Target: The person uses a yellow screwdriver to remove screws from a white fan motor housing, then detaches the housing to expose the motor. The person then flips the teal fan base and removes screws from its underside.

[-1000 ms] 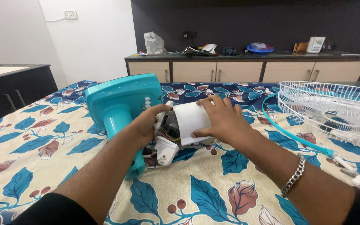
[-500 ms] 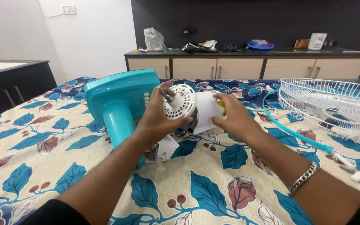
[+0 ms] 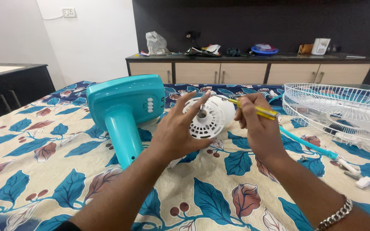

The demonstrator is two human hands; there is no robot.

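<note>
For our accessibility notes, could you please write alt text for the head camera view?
A person's left hand steadies a white fan motor while the right hand holds a yellow screwdriver to it. A turquoise fan base and a white wire fan guard lie on the leaf-patterned cloth.

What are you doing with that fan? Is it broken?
A person has a table fan in pieces on a bed with a leafy sheet. The left hand steadies the white motor housing, fingers spread over its vented face. The right hand holds a yellow-handled screwdriver, its tip pointed at the housing. The teal fan base lies on its side beside the motor. The white wire guard sits off to the right. Whether it is broken does not show.
</note>
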